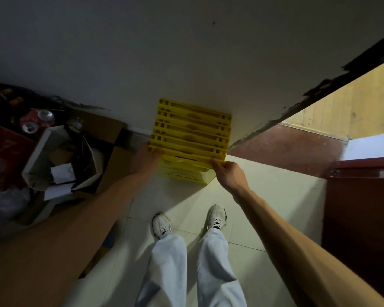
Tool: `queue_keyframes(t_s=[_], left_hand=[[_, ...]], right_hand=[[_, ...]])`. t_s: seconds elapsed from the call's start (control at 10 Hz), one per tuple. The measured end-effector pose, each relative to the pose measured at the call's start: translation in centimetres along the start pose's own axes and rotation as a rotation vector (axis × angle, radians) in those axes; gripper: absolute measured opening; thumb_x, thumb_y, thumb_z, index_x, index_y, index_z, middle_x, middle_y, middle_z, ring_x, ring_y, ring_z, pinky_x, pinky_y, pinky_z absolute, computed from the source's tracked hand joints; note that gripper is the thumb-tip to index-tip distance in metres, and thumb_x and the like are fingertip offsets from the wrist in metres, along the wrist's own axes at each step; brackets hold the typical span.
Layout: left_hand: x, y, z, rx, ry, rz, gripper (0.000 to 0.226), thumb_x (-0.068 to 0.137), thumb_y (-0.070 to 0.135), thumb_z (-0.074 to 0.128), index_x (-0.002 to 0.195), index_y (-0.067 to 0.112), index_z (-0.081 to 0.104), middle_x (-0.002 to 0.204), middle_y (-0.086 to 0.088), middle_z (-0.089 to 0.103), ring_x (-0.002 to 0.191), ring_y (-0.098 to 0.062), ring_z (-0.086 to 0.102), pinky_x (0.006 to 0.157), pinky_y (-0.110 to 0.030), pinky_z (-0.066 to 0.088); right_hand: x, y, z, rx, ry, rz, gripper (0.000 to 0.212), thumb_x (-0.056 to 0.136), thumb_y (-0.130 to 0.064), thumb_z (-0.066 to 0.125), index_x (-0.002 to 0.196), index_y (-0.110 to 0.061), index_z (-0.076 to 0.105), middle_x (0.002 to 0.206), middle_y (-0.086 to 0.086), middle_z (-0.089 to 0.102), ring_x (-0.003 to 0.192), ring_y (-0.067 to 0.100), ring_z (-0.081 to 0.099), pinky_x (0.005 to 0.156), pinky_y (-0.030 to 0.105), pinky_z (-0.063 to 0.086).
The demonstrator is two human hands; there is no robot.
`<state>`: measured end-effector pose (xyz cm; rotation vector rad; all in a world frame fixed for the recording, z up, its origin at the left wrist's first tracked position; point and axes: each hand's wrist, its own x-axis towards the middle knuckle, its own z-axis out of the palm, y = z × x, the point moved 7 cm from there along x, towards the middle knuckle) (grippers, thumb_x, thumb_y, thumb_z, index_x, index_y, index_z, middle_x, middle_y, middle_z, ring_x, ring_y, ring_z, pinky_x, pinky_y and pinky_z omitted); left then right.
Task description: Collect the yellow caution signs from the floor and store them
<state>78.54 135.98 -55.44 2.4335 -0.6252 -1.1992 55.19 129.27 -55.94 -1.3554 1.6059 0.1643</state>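
Several folded yellow caution signs stand upright in a row on the floor, leaning against the white wall straight ahead. The nearest sign shows its printed face toward me. My left hand grips the top left corner of this nearest sign. My right hand pinches its top right corner between thumb and fingers. Both arms reach forward and down over my feet.
To the left lie open cardboard boxes with papers, cables and drink cans. A dark red door stands at the right beside an opening to a lit room. Pale floor tiles lie underfoot around my white shoes.
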Motion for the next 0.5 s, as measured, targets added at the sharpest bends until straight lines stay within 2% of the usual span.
queue_keyframes(t_s=[0.1, 0.2, 0.3, 0.4, 0.5], left_hand=[[-0.9, 1.1, -1.0, 0.114, 0.028, 0.032, 0.046, 0.098, 0.028, 0.046, 0.14, 0.009, 0.041, 0.143, -0.016, 0.048, 0.129, -0.034, 0.047, 0.099, -0.037, 0.039], [-1.6, 2.1, -2.0, 0.158, 0.05, 0.08, 0.049, 0.098, 0.026, 0.045, 0.142, 0.005, 0.037, 0.148, -0.018, 0.038, 0.134, -0.034, 0.041, 0.103, -0.039, 0.038], [-2.5, 3.0, -3.3, 0.117, 0.031, 0.08, 0.051, 0.099, 0.025, 0.044, 0.145, 0.008, 0.033, 0.15, -0.017, 0.034, 0.128, -0.035, 0.046, 0.1, -0.036, 0.04], [-4.5, 4.7, -4.7, 0.11, 0.011, 0.131, 0.048, 0.099, 0.027, 0.043, 0.143, 0.009, 0.036, 0.148, -0.016, 0.037, 0.129, -0.032, 0.046, 0.1, -0.036, 0.039], [-6.7, 7.0, -6.0, 0.08, 0.0, 0.212, 0.045, 0.099, 0.027, 0.042, 0.141, 0.01, 0.04, 0.144, -0.014, 0.043, 0.125, -0.031, 0.05, 0.095, -0.033, 0.04]], right_hand=[[-0.8, -0.3, -0.6, 0.006, 0.032, 0.003, 0.056, 0.096, -0.049, 0.045, 0.116, 0.0, 0.062, 0.119, 0.023, 0.064, 0.108, 0.038, 0.058, 0.077, 0.033, 0.039], [-1.6, -0.6, -1.2, 0.034, 0.092, 0.029, 0.06, 0.095, -0.049, 0.049, 0.126, 0.003, 0.053, 0.13, 0.023, 0.059, 0.119, 0.04, 0.054, 0.085, 0.035, 0.042], [-3.2, -0.9, -2.0, 0.063, 0.136, 0.039, 0.064, 0.094, -0.052, 0.047, 0.127, 0.003, 0.049, 0.132, 0.023, 0.057, 0.117, 0.039, 0.054, 0.086, 0.037, 0.043], [-5.8, -1.5, -3.7, 0.108, 0.156, 0.026, 0.052, 0.099, -0.045, 0.043, 0.121, 0.0, 0.055, 0.124, 0.02, 0.061, 0.114, 0.039, 0.056, 0.091, 0.04, 0.045], [-7.9, -2.5, -5.1, 0.116, 0.148, -0.036, 0.042, 0.098, -0.045, 0.04, 0.095, -0.011, 0.064, 0.093, 0.01, 0.064, 0.084, 0.027, 0.061, 0.075, 0.035, 0.046]])
